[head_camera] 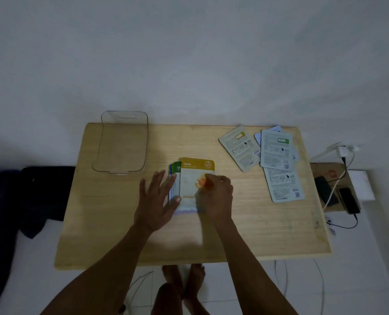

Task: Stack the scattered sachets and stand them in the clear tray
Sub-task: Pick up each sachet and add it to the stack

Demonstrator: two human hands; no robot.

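A fanned stack of sachets [190, 178] lies at the middle of the wooden table [245, 223], topped by a yellow-banded one marked Honey. My left hand [157, 201] lies flat with fingers spread against the stack's left edge. My right hand [216, 194] rests on the top sachet, fingers curled down onto it. Several loose sachets [275, 153] lie face down at the table's back right. The clear tray [98, 162] stands empty at the back left corner.
A cardboard box [320, 169] with two phones [348, 200] and charging cables sits beyond the table's right edge. Dark cloth [43, 196] lies left of the table. A white wall rises behind it. My bare feet show below the front edge.
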